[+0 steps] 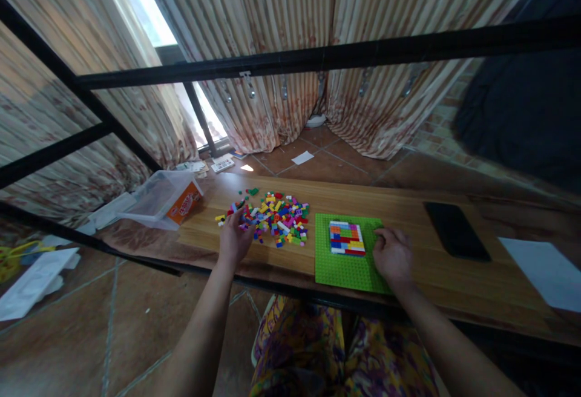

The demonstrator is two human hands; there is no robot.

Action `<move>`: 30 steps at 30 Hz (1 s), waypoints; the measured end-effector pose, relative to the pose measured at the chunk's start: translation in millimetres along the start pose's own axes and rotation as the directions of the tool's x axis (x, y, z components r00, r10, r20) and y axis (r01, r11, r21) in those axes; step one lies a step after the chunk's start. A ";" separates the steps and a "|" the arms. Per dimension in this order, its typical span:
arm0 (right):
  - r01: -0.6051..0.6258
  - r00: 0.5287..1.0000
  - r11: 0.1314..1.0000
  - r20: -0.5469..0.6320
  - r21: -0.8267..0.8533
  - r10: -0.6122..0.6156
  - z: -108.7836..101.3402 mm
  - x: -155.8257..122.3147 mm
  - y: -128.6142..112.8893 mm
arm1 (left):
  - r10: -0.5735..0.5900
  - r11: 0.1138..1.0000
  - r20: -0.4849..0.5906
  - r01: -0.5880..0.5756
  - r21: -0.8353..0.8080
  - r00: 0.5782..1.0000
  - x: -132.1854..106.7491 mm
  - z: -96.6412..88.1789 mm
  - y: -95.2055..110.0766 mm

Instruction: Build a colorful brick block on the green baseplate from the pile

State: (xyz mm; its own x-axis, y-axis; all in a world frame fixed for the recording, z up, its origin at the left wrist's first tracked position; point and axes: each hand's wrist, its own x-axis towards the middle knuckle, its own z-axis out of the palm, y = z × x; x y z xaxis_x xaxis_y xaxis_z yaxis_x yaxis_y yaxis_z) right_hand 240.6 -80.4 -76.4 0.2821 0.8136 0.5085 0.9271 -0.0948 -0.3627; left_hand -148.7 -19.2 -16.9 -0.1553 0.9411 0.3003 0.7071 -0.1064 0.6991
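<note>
Head view: your left hand [236,239] is at the loose bricks [276,215], left of centre; your right hand [394,256] curls at the green baseplate [324,270], right of centre; I can't tell if either pinches anything; bricks should be light, stiff, slick: grip opposite sides

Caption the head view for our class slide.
Left hand at a pile of colourful bricks, right hand over a green baseplate bearing a brick panel.

Loose, multicoloured toy bricks [280,218] are scattered in a heap just left of a studded, bright-green baseplate [327,269], which is laid flat. On its upper middle, a roughly rectangular brick assembly [347,239] is mounted, coloured red, white, blue, orange and yellow.
</note>
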 end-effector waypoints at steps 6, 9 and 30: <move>-0.001 1.000 1.000 -0.005 -0.002 0.001 0.5 0.0 -0.3 | -0.075 0.736 0.154 0.159 -0.658 0.985 -40.2 23.6 35.7; -0.016 1.000 1.000 0.001 -0.004 0.016 0.3 0.2 -1.5 | -0.098 0.644 0.274 0.271 -0.716 0.957 -55.8 30.3 61.7; -0.074 0.997 0.995 -0.003 0.063 0.074 -6.1 3.2 -12.9 | -0.031 0.341 0.579 0.553 -0.760 0.815 -91.4 61.8 118.5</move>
State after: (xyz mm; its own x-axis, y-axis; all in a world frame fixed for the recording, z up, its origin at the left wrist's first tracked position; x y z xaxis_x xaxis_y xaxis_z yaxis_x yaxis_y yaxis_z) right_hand 231.0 -80.1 -65.3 0.3511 0.8026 0.4823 0.8861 -0.1183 -0.4482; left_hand -8.1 -98.0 -1.6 0.2514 0.9557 -0.1528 -0.3687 0.2406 0.8979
